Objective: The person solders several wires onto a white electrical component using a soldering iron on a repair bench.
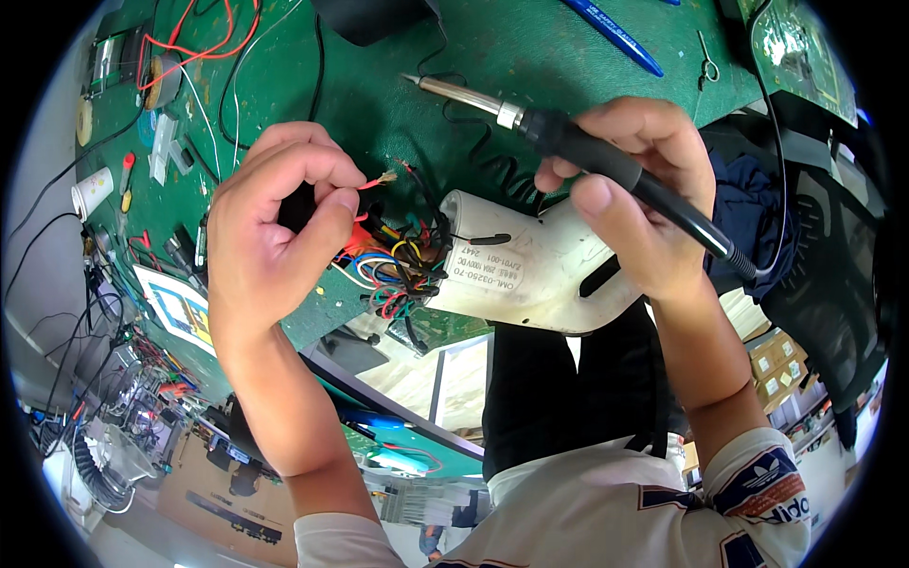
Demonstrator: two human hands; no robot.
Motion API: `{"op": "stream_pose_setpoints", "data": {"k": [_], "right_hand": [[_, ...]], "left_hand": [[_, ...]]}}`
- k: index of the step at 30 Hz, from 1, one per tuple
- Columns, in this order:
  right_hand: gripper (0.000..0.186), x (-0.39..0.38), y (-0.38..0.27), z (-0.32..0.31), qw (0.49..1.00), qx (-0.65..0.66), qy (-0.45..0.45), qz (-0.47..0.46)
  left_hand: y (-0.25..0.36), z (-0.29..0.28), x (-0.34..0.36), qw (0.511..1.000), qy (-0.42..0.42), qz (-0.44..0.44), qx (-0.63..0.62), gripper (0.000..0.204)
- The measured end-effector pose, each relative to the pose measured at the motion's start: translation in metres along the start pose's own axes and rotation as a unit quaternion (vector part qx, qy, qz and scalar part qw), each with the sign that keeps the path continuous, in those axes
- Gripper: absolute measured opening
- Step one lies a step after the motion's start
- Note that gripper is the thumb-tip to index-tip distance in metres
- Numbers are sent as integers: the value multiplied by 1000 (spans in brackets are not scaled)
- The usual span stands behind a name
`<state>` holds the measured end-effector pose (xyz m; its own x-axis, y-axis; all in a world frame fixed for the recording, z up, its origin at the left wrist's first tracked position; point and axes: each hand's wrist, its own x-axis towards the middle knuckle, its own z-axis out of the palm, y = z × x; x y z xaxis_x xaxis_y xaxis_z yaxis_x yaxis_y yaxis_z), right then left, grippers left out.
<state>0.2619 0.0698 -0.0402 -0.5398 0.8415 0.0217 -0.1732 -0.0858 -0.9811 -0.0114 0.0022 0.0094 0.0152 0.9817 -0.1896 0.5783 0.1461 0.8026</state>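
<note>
left hand [275, 227] pinching red wire's bare end [377, 180], mid-frame | right hand [630, 189] wrapped round black-handled soldering iron [587, 156] | tip upper-centre, clear of wire, joint looks undone | white plastic housing [530, 270] with coloured wire bundle [398, 270] waiting below

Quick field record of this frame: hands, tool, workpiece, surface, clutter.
left hand: pinches a red wire by its stripped end
right hand: holds a soldering iron, tip pointing left, apart from the wire
workpiece: white housing with a bundle of coloured wires coming out of its left end
surface: green mat
clutter: blue pen top right; paper cup far left; red cable top left
contact iron to wire: none visible
</note>
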Motion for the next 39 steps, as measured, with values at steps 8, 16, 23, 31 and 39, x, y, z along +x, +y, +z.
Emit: {"op": "stream_pose_setpoints", "data": {"k": [8, 16, 23, 31, 39], "right_hand": [[34, 10, 21, -9, 999, 45, 0, -14], [31, 8, 13, -16, 997, 67, 23, -14], [34, -3, -19, -40, 994, 67, 71, -39], [41, 71, -69, -106, 952, 181, 217, -120], [24, 156, -60, -176, 928, 50, 343, -137]], "left_hand": [[-2, -1, -1, 999, -6, 41, 18, 13], [-1, 1, -7, 998, -25, 32, 40, 17], [-1, 15, -8, 991, 108, 53, 51, 15], [-3, 24, -10, 973, 204, 96, 40, 14], [4, 22, -6, 976, 189, 97, 49, 15]]}}
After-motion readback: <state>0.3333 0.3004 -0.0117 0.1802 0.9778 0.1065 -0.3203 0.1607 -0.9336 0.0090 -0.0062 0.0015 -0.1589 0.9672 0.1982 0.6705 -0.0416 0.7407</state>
